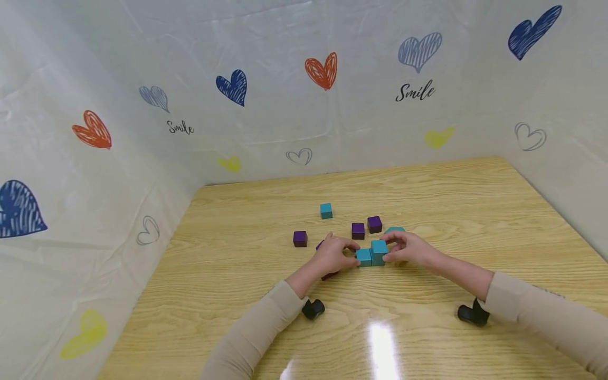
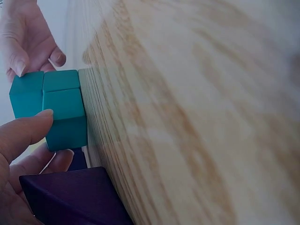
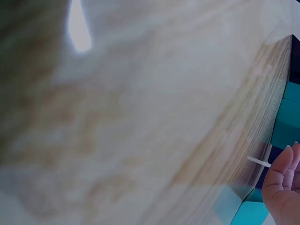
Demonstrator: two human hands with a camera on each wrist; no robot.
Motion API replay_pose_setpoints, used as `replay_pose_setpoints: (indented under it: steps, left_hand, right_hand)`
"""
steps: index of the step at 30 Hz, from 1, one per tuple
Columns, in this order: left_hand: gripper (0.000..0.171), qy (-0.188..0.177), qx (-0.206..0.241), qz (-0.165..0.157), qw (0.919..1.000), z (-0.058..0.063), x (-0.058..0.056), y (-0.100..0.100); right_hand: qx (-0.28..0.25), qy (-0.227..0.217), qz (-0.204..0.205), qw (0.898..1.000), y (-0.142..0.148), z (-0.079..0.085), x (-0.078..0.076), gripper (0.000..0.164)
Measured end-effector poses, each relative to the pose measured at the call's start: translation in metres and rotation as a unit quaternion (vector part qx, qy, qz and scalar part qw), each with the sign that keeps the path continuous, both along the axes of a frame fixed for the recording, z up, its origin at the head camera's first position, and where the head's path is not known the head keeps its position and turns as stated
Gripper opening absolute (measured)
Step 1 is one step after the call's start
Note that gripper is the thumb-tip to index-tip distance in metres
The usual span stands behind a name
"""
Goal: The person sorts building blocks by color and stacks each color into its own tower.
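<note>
Three teal cubes stand together on the wooden table: a left cube, a lower right cube, and an upper cube on top of the latter. My left hand pinches the left cube, thumb on its front and fingertips behind. With thumb and finger, my right hand holds the upper cube at its right side. The right wrist view catches only part of that hand beside the teal cubes. Near my left hand, a purple cube looms large in the left wrist view.
Behind the hands lie purple cubes, another purple cube to the left, and a teal cube farther back. A teal piece is partly hidden behind my right hand. A heart-printed sheet borders the table.
</note>
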State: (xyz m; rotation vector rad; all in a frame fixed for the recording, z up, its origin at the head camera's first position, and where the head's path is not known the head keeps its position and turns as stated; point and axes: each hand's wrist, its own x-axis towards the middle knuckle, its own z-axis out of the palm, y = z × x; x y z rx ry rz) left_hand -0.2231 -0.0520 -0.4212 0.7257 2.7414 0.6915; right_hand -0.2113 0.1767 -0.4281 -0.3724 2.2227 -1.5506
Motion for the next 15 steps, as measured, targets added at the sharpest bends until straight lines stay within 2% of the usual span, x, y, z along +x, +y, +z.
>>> replay_pose_setpoints:
  steps: [15]
  left_hand:
    - [0.032, 0.010, 0.004, -0.006, 0.9999, -0.0023, -0.0012, -0.0011]
  right_hand:
    - [-0.010, 0.002, 0.001, 1.000, -0.0014, -0.0017, 0.0005, 0.050]
